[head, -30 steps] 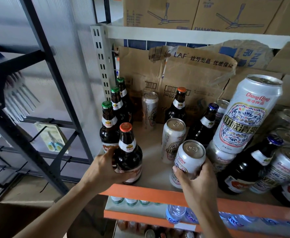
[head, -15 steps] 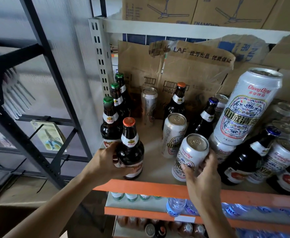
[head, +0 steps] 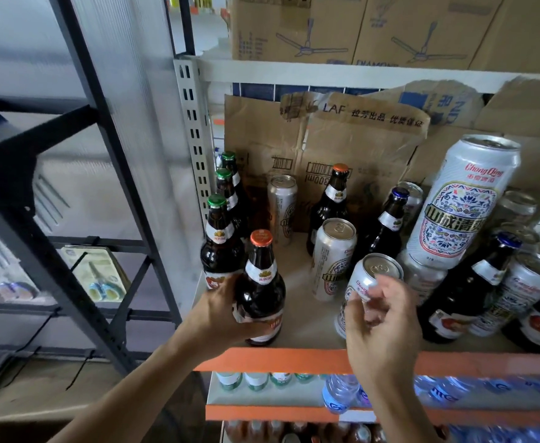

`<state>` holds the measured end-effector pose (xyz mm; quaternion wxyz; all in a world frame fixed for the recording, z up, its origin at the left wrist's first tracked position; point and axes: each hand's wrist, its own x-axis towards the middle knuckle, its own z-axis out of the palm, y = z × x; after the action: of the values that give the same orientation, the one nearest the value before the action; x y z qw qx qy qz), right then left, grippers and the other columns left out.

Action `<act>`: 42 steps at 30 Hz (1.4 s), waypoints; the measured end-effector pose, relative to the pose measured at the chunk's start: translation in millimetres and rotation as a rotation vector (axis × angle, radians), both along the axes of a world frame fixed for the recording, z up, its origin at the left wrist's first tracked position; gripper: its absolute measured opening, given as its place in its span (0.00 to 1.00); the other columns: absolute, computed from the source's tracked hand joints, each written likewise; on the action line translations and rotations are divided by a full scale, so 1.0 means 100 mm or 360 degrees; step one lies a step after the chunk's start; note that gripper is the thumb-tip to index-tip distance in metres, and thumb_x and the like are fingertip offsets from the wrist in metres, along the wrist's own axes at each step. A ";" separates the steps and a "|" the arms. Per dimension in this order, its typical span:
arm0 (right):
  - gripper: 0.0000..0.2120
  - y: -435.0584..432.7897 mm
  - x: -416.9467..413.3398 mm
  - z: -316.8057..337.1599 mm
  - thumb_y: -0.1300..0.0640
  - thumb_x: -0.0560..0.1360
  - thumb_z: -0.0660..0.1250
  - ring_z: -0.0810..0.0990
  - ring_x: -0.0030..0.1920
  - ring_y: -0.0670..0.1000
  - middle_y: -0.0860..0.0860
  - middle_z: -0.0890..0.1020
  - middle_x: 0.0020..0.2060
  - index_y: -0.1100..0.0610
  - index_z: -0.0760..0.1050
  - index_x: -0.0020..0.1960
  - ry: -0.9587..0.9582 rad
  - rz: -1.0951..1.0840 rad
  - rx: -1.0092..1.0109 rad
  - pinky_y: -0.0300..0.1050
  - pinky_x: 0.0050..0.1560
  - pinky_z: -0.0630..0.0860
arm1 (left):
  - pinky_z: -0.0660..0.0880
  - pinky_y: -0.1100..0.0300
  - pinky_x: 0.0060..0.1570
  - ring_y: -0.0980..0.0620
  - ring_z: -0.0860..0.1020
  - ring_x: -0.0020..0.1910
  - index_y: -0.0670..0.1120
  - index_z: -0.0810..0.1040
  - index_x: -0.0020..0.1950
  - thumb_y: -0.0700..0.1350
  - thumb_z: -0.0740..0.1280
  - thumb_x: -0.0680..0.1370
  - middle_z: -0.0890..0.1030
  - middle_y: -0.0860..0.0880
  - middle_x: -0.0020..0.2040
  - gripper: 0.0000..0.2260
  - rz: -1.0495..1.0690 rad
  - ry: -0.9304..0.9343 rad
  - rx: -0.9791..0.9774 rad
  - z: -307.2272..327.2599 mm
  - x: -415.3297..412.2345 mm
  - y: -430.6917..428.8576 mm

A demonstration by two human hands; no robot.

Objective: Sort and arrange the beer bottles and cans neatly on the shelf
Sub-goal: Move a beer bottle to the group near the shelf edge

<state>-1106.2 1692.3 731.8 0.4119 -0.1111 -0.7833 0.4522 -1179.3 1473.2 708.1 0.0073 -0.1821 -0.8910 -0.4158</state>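
Standing beside a pale ribbed wall panel in what looks like a stockroom, the white steel shelf (head: 294, 359) with its orange front lip carries the whole jumble of beer on a bare pale board. Fan cartons (head: 294, 27) sit on the tier above and flattened cardboard (head: 358, 145) lines the back. A black rack (head: 80, 187) stands just to the left with a packet of scissors (head: 102, 276) hung on it. On the right, the large Chong Qing can (head: 463, 203) is perched tilted on top of another can, which I judge to be part of the unsorted heap rather than a chosen spot. Blue-capped bottles (head: 463, 298) lean among the cans there too. Along the left upright, three green-capped bottles (head: 219, 238) stand in a file from front to back, seemingly the start of a sorted row. The left hand (head: 217, 318) wraps its fingers round the belly of the orange-capped bottle (head: 262, 282). That bottle is upright at the front edge just beside the nearest green one, probably to begin a second file by cap colour. The right hand (head: 380, 327) curls thumb and fingers about the upper wall of the short can (head: 366, 276), which is tipped toward the camera near the front middle, likely so it can go to the cans' side. Water bottles (head: 339, 394) fill the tier below.
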 end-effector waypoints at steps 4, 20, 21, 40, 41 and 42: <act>0.12 -0.11 -0.17 0.24 0.64 0.72 0.68 0.78 0.35 0.45 0.45 0.76 0.38 0.64 0.75 0.55 0.0069 0.0121 0.0054 0.25 0.39 0.72 | 0.78 0.63 0.53 0.67 0.79 0.51 0.58 0.70 0.62 0.62 0.78 0.57 0.81 0.63 0.52 0.36 0.0104 -0.0088 0.0170 -0.06 0.03 0.06; 0.18 -0.39 -1.07 0.31 0.58 0.75 0.70 0.80 0.53 0.52 0.53 0.80 0.53 0.60 0.73 0.63 -0.0581 0.0593 0.0145 0.52 0.58 0.76 | 0.74 0.75 0.41 0.68 0.78 0.44 0.56 0.72 0.57 0.59 0.81 0.58 0.80 0.62 0.46 0.32 0.0389 -0.0120 -0.0034 0.07 0.12 -0.34; 0.20 -0.40 -1.11 0.30 0.57 0.75 0.70 0.80 0.55 0.53 0.53 0.80 0.54 0.60 0.72 0.65 -0.0615 0.0574 0.0136 0.52 0.59 0.76 | 0.73 0.75 0.40 0.68 0.78 0.44 0.56 0.72 0.56 0.59 0.81 0.59 0.80 0.62 0.45 0.31 0.0389 -0.0129 -0.0045 0.09 0.13 -0.33; 0.24 -0.60 -1.63 0.29 0.48 0.74 0.70 0.77 0.59 0.62 0.61 0.78 0.59 0.61 0.68 0.63 -0.0908 0.0474 -0.0245 0.50 0.55 0.74 | 0.77 0.68 0.46 0.63 0.80 0.47 0.51 0.76 0.58 0.65 0.76 0.59 0.82 0.59 0.49 0.33 0.0272 -0.0206 -0.0189 0.23 0.09 -0.38; 0.25 -0.61 -1.65 0.28 0.48 0.74 0.71 0.77 0.58 0.62 0.61 0.78 0.59 0.61 0.68 0.63 -0.0900 0.0475 -0.0259 0.50 0.54 0.74 | 0.76 0.71 0.46 0.64 0.80 0.48 0.51 0.76 0.60 0.63 0.78 0.60 0.82 0.58 0.51 0.32 0.0252 -0.0210 -0.0198 0.26 0.08 -0.39; 0.26 -0.62 -1.67 0.27 0.49 0.74 0.72 0.77 0.58 0.62 0.61 0.78 0.59 0.62 0.68 0.63 -0.0891 0.0478 -0.0266 0.49 0.54 0.73 | 0.74 0.74 0.46 0.64 0.79 0.48 0.51 0.75 0.61 0.59 0.79 0.62 0.82 0.57 0.52 0.32 0.0240 -0.0207 -0.0195 0.30 0.08 -0.40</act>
<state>-1273.5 1630.4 758.5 0.0987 -0.1478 -0.8339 0.5224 -1171.3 1433.1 737.7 -0.0304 -0.0873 -0.9245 -0.3697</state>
